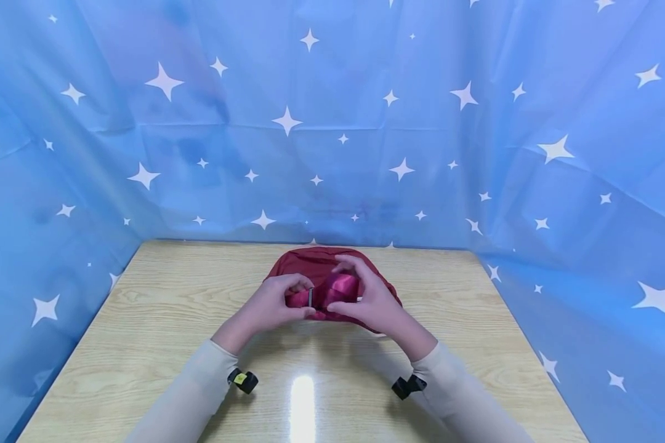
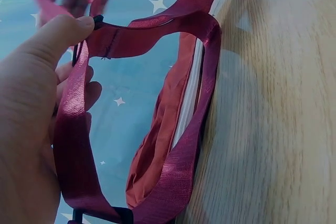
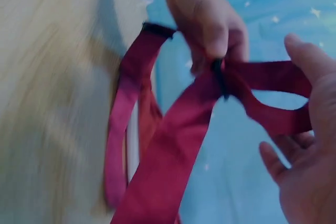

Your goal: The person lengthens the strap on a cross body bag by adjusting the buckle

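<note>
A dark red fabric bag (image 1: 305, 261) with a white zipper (image 2: 190, 95) lies at the table's back edge. Its shiny wine-red strap (image 2: 72, 150) rises in loops in front of it. My left hand (image 1: 267, 303) pinches the strap at a black slider buckle (image 3: 220, 80) between thumb and fingers. To the right, my right hand (image 1: 375, 303) is cupped, thumb and fingers wide apart, with a strap loop (image 3: 270, 77) running from the slider into the hand. The far end of that loop is hidden by the palm in the right wrist view. Another black buckle (image 3: 159, 30) hangs on the strap.
The wooden table (image 1: 188, 307) spreads around the bag on both sides and in front. Behind and beside it hangs a blue curtain (image 1: 332, 92) with white stars. Each wrist wears a black camera, such as the left one (image 1: 244, 380).
</note>
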Demonstrator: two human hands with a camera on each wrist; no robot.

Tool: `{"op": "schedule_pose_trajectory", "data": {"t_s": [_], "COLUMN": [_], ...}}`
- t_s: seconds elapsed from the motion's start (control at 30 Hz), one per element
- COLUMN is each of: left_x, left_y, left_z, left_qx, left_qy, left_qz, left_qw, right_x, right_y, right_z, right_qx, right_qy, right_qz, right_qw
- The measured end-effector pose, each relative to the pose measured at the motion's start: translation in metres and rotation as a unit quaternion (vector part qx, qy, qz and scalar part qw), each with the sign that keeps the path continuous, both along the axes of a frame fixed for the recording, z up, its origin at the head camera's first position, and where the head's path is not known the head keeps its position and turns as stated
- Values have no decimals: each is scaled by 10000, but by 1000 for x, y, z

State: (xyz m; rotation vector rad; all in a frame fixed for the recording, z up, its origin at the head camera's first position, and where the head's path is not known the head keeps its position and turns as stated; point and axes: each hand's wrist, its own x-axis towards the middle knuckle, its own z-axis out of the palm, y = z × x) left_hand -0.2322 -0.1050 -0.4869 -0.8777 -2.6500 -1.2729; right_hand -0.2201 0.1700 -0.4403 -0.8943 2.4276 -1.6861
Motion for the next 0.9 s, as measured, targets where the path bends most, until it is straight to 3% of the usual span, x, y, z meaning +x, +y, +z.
{"op": "schedule_pose_trajectory", "data": {"t_s": [0.33,0.6,0.73,0.9], "left_x": [-1,-3,-2,-1], "left_y": [-1,-2,-2,-3], "left_z": [1,-1,0,1], "left_qx": [-12,58,61,47], "left_qy": [-117,-96,-103,-114], "left_qz": [58,74,92,115], "left_qw": [9999,9999,9999,9999], "right_x": [7,15,14,13], "right_y": [43,50,50,55], "right_z": [-37,-60,-65,-64], "right_qx": [1147,2517,2646,2376], "right_qy": [14,1002,1403,1498], "right_qz": [-764,-872,-785,-814], "right_qw": [9905,9587,9509,9563]}}
